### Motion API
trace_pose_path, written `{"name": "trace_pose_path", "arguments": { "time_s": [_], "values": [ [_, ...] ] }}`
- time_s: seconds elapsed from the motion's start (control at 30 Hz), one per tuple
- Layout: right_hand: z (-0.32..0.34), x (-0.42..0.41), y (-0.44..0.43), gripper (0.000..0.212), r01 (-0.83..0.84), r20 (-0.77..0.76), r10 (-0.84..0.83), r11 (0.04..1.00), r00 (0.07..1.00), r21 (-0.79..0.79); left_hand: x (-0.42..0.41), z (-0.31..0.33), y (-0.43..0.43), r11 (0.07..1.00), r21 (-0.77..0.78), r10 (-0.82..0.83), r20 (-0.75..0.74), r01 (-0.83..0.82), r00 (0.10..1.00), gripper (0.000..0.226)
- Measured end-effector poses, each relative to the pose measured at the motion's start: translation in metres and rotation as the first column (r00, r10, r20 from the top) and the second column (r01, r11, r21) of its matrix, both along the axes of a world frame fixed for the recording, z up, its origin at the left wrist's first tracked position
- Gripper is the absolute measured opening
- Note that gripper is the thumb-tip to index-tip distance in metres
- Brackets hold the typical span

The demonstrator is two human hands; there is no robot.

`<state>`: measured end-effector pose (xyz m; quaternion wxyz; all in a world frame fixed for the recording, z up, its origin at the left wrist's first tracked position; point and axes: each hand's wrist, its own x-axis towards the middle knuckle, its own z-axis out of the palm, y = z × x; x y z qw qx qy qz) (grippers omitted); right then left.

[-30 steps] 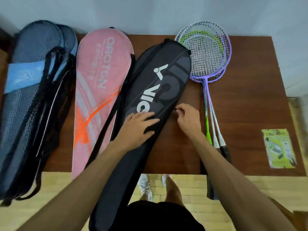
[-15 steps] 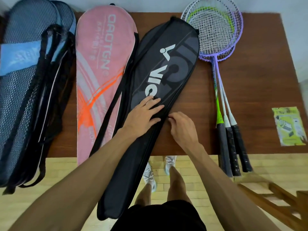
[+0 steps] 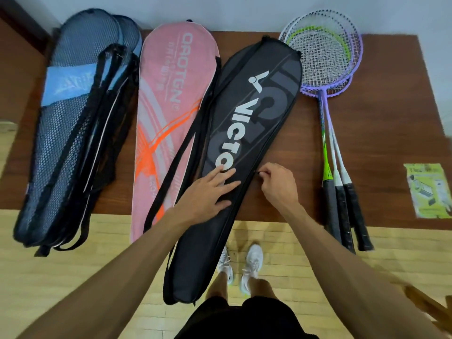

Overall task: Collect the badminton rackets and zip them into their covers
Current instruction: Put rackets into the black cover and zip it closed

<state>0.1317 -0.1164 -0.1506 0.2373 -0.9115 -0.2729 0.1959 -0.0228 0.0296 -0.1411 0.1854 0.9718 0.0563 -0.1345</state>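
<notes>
A black racket cover (image 3: 247, 123) with white lettering lies diagonally across the brown table (image 3: 381, 133), its narrow end hanging over the front edge. My left hand (image 3: 208, 192) presses flat on its lower part, fingers spread. My right hand (image 3: 276, 184) pinches the zipper pull (image 3: 257, 172) on the cover's right edge. Three bare rackets (image 3: 327, 77) with purple, white and green frames lie stacked to the right, black grips past the table edge. A pink cover (image 3: 171, 118) lies left of the black one.
Dark mesh covers (image 3: 80, 123) with black straps and a blue band lie at the far left. A green leaflet (image 3: 428, 189) sits near the table's right front corner. A pale wall backs the table. My feet stand on wood flooring below.
My right hand has slid along the black cover's right edge with the zipper pull. My left hand shifted slightly on the cover. The camera view moved.
</notes>
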Motion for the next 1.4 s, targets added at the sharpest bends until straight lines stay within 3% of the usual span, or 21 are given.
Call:
{"name": "trace_pose_path", "arguments": {
  "time_s": [0.17, 0.37, 0.63, 0.8, 0.97, 1.1, 1.4],
  "values": [
    [0.004, 0.025, -0.011, 0.016, 0.014, 0.032, -0.014, 1.0, 0.999, 0.016, 0.029, 0.0, -0.025, 0.994, 0.089, 0.057, 0.001, -0.057, 0.998, 0.063],
    [0.003, 0.028, -0.029, 0.019, -0.292, 0.049, 0.295, 0.954, 0.954, -0.068, 0.045, -0.008, -0.041, 0.983, 0.13, 0.13, -0.022, -0.126, 0.991, 0.062],
    [-0.005, -0.021, -0.063, 0.02, -0.42, -0.061, 0.418, 0.907, 0.906, -0.033, 0.046, -0.015, -0.041, 0.983, 0.104, 0.15, 0.002, -0.15, 0.989, 0.06],
    [-0.011, -0.045, -0.077, 0.018, -0.248, -0.076, 0.252, 0.967, 0.965, 0.057, 0.049, -0.018, -0.038, 0.986, 0.064, 0.155, 0.037, -0.157, 0.987, 0.058],
    [-0.01, -0.05, -0.069, 0.016, -0.186, -0.026, 0.188, 0.979, 0.982, 0.08, 0.015, -0.006, -0.053, 0.959, -0.142, 0.269, 0.174, -0.246, 0.947, 0.046],
    [-0.01, -0.055, -0.071, 0.017, -0.161, -0.04, 0.166, 0.982, 0.985, 0.097, -0.024, -0.008, -0.07, 0.937, -0.233, 0.289, 0.102, -0.259, 0.952, 0.049],
    [-0.008, -0.083, -0.092, 0.013, -0.296, 0.016, 0.296, 0.954, 0.955, 0.054, -0.025, -0.013, -0.068, 0.97, -0.146, 0.208, 0.098, -0.192, 0.973, 0.052]
  ]
}}
